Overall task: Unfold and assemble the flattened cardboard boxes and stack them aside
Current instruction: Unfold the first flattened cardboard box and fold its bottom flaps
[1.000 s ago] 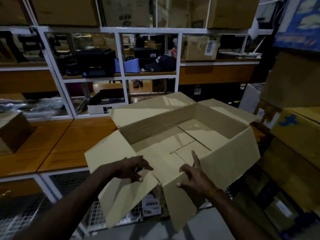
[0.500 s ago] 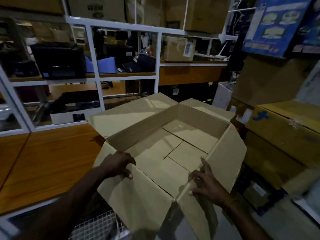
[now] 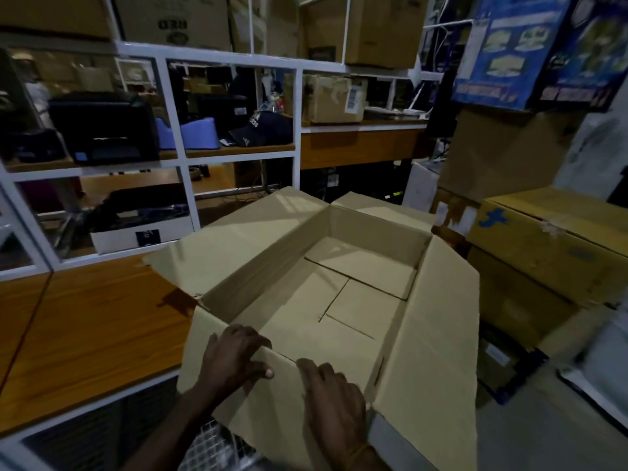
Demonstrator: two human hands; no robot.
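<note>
Two hands are gripping the near flap of an opened cardboard box [image 3: 339,283] lying on the desk [image 3: 85,328]: left hand [image 3: 234,362] fingers curled over the edge, right hand [image 3: 333,402] pressing flat beside it, long axis running near-left to far-right.

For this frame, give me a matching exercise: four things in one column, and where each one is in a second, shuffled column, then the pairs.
Things:
1. left hand
2. right hand
3. dark cap
4. blue poster

Places:
A. on a shelf behind the open cardboard box
B. upper right, above the stacked boxes
C. gripping the near flap at its left side
D. resting on the near flap, nearer the box's right corner

Pairs: 1-C, 2-D, 3-A, 4-B
</note>
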